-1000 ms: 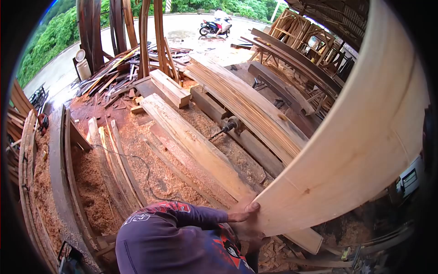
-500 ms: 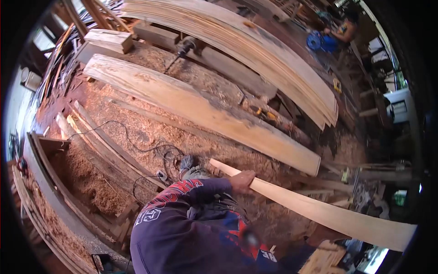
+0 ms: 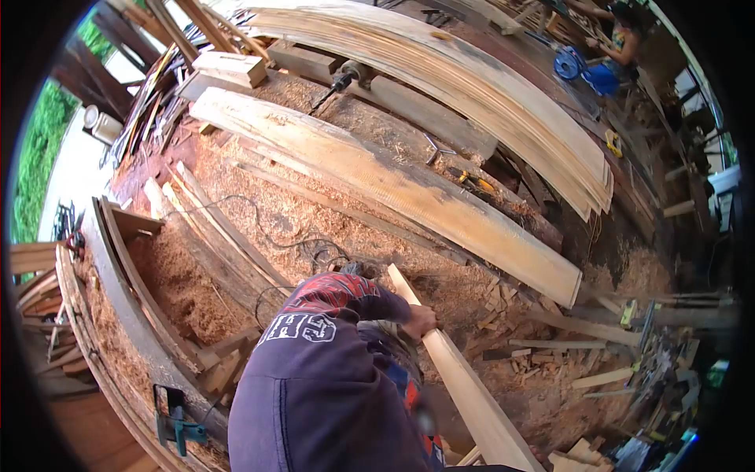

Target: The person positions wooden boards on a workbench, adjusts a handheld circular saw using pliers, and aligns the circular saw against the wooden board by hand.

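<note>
My left hand (image 3: 419, 322) is closed on a long pale plank (image 3: 464, 385) near its narrow far end. From there the plank runs down to the bottom edge of the view, lying beside my torso. My right hand is not in view. Above my left hand, a wide rough board (image 3: 377, 185) lies diagonally with dark stains along its upper edge. A yellow and black tool (image 3: 480, 182) rests just beyond that board.
A stack of long planks (image 3: 448, 71) lies behind a drill (image 3: 346, 76). A cable (image 3: 271, 236) winds over wood shavings. Curved planks (image 3: 126, 291) stand at left, near a teal power tool (image 3: 182, 431). Wood scraps lie at right. Another person (image 3: 617, 51) sits at top right.
The plank has swung from raised at the right to low, its near end now pointing down. My left hand stays closed on it. My right hand has left the view. The view has tilted and turned.
</note>
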A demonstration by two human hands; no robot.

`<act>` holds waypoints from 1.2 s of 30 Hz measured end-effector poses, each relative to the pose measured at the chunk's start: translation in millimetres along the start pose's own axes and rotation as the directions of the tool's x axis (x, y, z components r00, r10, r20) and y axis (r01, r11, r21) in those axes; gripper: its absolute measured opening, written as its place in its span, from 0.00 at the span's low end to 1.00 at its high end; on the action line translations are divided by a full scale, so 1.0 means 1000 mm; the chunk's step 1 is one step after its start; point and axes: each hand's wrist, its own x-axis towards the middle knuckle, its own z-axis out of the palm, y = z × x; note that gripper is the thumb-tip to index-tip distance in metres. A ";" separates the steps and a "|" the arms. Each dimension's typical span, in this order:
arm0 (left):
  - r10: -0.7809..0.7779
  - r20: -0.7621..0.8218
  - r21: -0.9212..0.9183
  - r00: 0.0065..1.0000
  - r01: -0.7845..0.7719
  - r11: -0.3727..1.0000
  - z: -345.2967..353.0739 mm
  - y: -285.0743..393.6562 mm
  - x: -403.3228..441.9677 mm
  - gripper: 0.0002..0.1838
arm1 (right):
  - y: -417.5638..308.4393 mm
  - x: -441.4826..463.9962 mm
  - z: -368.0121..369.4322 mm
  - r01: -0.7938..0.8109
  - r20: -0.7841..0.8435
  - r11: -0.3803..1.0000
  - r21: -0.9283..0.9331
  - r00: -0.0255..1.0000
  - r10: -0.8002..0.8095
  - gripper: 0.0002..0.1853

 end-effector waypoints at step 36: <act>-0.624 -0.140 -0.019 0.769 0.628 0.778 -0.271 -0.125 -0.263 0.37 | 0.363 -0.171 0.118 -0.582 -0.493 0.723 0.372 0.536 0.685 0.18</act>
